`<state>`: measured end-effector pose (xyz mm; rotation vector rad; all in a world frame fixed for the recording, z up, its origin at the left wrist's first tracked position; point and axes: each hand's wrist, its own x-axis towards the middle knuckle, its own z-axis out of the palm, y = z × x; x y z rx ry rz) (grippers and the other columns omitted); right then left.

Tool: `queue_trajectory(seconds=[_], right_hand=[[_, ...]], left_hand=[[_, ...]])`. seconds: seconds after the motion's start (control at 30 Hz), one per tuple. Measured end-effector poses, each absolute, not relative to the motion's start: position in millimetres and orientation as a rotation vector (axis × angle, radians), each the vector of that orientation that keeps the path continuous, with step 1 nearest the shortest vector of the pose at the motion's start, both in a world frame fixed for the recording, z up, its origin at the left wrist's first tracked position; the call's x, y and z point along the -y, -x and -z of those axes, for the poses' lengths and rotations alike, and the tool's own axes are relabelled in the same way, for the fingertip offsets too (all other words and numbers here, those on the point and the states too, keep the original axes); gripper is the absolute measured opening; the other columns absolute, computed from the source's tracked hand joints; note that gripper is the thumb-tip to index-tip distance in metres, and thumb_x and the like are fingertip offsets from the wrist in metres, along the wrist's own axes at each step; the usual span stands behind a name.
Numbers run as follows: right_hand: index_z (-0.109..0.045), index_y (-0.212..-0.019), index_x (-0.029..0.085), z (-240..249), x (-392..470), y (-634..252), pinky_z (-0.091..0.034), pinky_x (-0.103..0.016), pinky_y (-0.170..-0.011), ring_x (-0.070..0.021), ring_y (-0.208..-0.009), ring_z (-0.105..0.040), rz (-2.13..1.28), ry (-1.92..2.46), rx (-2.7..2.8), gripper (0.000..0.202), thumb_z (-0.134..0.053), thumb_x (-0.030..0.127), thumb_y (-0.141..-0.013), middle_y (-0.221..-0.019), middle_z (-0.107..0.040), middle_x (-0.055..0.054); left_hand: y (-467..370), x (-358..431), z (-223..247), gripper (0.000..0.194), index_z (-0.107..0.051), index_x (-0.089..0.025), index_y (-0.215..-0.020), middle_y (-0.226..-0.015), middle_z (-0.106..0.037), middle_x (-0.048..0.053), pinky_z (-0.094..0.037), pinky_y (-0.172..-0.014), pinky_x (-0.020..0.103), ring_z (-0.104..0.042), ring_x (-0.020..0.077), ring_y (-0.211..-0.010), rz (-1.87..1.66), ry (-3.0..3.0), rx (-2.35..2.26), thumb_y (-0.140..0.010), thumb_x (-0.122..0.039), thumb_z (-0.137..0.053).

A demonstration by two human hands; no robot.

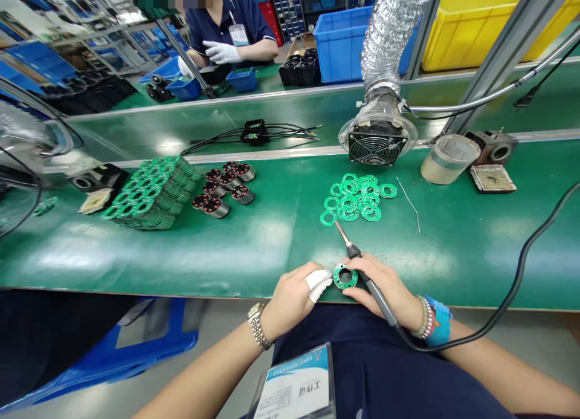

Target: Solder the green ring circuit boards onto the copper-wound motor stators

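Note:
Near the front edge of the bench is a green ring-shaped circuit board (339, 282); whether a stator sits under it is hidden. My left hand (296, 293), with white covers on two fingers, pinches at the board's left side. My right hand (385, 283) grips a soldering iron (375, 295), its tip pointing away from me towards the loose boards. The thumb and a finger of that hand also touch the ring board's right side. Just beyond lies a loose pile of green ring boards (348, 202). A bent piece of solder wire (410, 204) lies right of them.
Left stand stacked green boards (149, 192) and several copper-wound stators (229, 180). A fume fan (378, 144) hangs at the back. A round tub (448, 160) and iron stand (493, 150) are back right. The iron's black cable (516, 289) crosses the right side. A co-worker (229, 29) sits opposite.

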<state>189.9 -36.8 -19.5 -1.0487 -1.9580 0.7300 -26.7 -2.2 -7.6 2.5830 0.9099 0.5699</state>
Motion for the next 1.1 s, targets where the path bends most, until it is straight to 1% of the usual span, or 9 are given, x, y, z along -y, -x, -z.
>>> queue_trajectory(seconds=[0.13, 0.27, 0.37, 0.47, 0.53, 0.67, 0.9, 1.03, 1.1], right_hand=[[-0.045, -0.113, 0.020, 19, 37, -190, -0.048, -0.033, -0.080, -0.0181, -0.091, -0.054, -0.730, 1.036, 1.949, 0.033, -0.059, 0.023, -0.083, -0.103, -0.058, -0.008], [-0.045, -0.114, 0.020, 19, 37, -190, -0.048, -0.034, -0.081, -0.0188, -0.093, -0.054, -0.727, 1.032, 1.952, 0.033, -0.058, 0.023, -0.083, -0.105, -0.058, -0.009], [-0.045, -0.113, 0.020, 19, 37, -189, -0.049, -0.034, -0.079, -0.0190, -0.090, -0.054, -0.731, 1.041, 1.951, 0.032, -0.057, 0.023, -0.083, -0.101, -0.058, -0.008], [-0.046, -0.112, 0.020, 19, 37, -189, -0.049, -0.034, -0.077, -0.0183, -0.088, -0.054, -0.724, 1.043, 1.950, 0.031, -0.057, 0.023, -0.083, -0.099, -0.058, -0.008], [-0.046, -0.111, 0.020, 19, 37, -190, -0.049, -0.034, -0.078, -0.0183, -0.089, -0.054, -0.720, 1.045, 1.947, 0.031, -0.058, 0.024, -0.083, -0.100, -0.058, -0.008], [-0.046, -0.111, 0.019, 20, 37, -190, -0.049, -0.034, -0.079, -0.0188, -0.090, -0.054, -0.721, 1.043, 1.946, 0.032, -0.059, 0.023, -0.082, -0.101, -0.058, -0.008], [-0.047, -0.111, 0.020, 20, 37, -189, -0.049, -0.034, -0.079, -0.0191, -0.091, -0.054, -0.714, 1.029, 1.945, 0.031, -0.058, 0.022, -0.082, -0.102, -0.058, -0.008], [-0.047, -0.111, 0.020, 20, 38, -188, -0.048, -0.035, -0.080, -0.0195, -0.092, -0.055, -0.734, 1.038, 1.938, 0.031, -0.058, 0.021, -0.082, -0.103, -0.058, -0.009], [-0.047, -0.110, 0.020, 18, 36, -189, -0.048, -0.035, -0.080, -0.0195, -0.093, -0.055, -0.752, 1.055, 1.936, 0.031, -0.059, 0.022, -0.082, -0.103, -0.059, -0.008]], left_hand=[[18, 3, 10, 0.016, -0.057, -0.015, -0.084, -0.079, -0.060, 0.007, -0.044, -0.059, 0.026, -0.056, 0.0154, -0.067, -0.542, -2.634, -0.936, -0.087, -0.019, -0.042], [0, 7, 6, 0.018, -0.046, -0.017, -0.066, -0.060, -0.051, 0.001, -0.040, -0.052, 0.025, -0.048, 0.0118, -0.051, -0.516, -2.073, -1.155, -0.083, -0.021, -0.041], [-3, 9, 2, 0.020, -0.044, -0.017, -0.070, -0.053, -0.048, -0.003, -0.038, -0.043, 0.021, -0.045, 0.0088, -0.043, -0.427, -1.367, -1.126, -0.084, -0.032, -0.041], [4, 7, 1, 0.028, -0.051, -0.014, -0.077, -0.066, -0.054, 0.000, -0.042, -0.041, 0.019, -0.053, 0.0094, -0.052, -0.397, -0.999, -1.009, -0.078, -0.042, -0.055], [10, 3, 3, 0.031, -0.055, -0.013, -0.077, -0.071, -0.056, 0.001, -0.045, -0.045, 0.019, -0.054, 0.0087, -0.055, -0.401, -0.949, -0.977, -0.074, -0.042, -0.062], [12, -3, 6, 0.032, -0.056, -0.011, -0.073, -0.059, -0.058, 0.000, -0.045, -0.047, 0.018, -0.053, 0.0062, -0.047, -0.373, -0.975, -0.985, -0.071, -0.042, -0.066], [-1, 4, 6, 0.032, -0.049, -0.014, -0.073, -0.056, -0.057, -0.003, -0.044, -0.046, 0.019, -0.054, 0.0070, -0.043, -0.387, -1.110, -1.071, -0.075, -0.044, -0.061], [-3, 8, 7, 0.029, -0.045, -0.016, -0.076, -0.056, -0.055, -0.003, -0.048, -0.052, 0.023, -0.057, 0.0092, -0.048, -0.431, -1.163, -1.088, -0.080, -0.043, -0.054], [-1, 4, 7, 0.028, -0.045, -0.016, -0.082, -0.061, -0.056, -0.003, -0.050, -0.054, 0.025, -0.058, 0.0101, -0.053, -0.450, -1.109, -1.072, -0.080, -0.042, -0.055]])
